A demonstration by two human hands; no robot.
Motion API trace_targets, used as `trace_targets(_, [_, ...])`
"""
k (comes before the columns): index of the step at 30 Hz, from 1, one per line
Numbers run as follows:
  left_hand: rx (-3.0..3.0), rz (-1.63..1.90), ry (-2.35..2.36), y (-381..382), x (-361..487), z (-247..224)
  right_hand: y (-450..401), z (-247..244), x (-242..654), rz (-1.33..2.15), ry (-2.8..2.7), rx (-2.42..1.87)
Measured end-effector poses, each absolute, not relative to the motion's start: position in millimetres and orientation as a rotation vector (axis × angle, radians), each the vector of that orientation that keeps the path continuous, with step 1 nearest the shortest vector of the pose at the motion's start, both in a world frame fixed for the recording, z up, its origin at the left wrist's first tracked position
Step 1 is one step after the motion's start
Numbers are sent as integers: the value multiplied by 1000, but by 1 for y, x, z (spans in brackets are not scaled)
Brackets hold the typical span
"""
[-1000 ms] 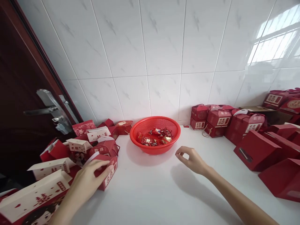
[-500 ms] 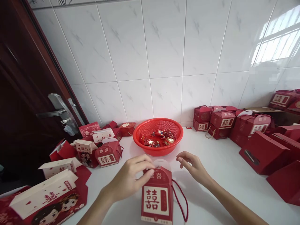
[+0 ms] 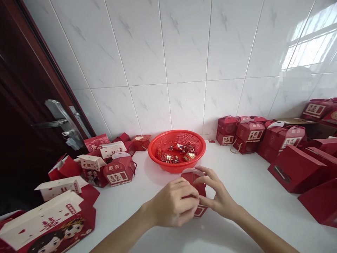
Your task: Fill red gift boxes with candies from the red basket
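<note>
Far left: printed cartons (image 3: 50, 218) with pale flaps raised; at their right end, a corded red box (image 3: 119, 170), upright, apart from either hand.

Next, left hand (image 3: 175, 203), curled narrow, knuckles up, on the near left side of a small gift box (image 3: 202, 190). It covers much of the front. Fingers touch the box; tips bunched and partly hidden, so cannot tell whether they pinch.

Gift box stands on the white table (image 3: 237, 182) between the two hands, just in front of the red colander (image 3: 177, 169), which holds wrapped sweets (image 3: 168, 157). Looks upright, pale handle flap at the top, toward the colander. Long axis: cannot tell, too much covered.

Right hand (image 3: 212, 191) on the box's right, thumb and fingers parted around its upper part; by the look, holding it. Neither hand nearer: both in contact, left in front, right alongside.

Far right, well apart: stacked boxes (image 3: 250, 135), then plain red boxes (image 3: 297, 169).
</note>
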State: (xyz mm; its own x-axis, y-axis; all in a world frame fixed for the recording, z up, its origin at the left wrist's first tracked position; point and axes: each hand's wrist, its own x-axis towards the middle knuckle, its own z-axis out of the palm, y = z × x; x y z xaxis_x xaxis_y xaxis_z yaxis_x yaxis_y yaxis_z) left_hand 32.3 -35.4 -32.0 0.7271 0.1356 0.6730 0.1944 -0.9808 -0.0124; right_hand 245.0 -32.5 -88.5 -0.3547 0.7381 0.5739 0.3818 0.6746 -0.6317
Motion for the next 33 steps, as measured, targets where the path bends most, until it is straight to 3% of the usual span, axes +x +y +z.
trace_targets(9, [-3402,-913,-551,-38,29,-36,-43,-79,238,570,-2240,-920])
trace_targets(14, [-3188,-952,-664,-33,26,-34,-43,-85,239,660,-2190,-855])
trace_targets(26, [-3038,-447,-1130,-29,7,-17,-39,-84,255,723,-1973,-906])
trace_targets(33, [-3025,-385,-1369,-34,7,-14,-24,-84,273,1054,-1855,-876])
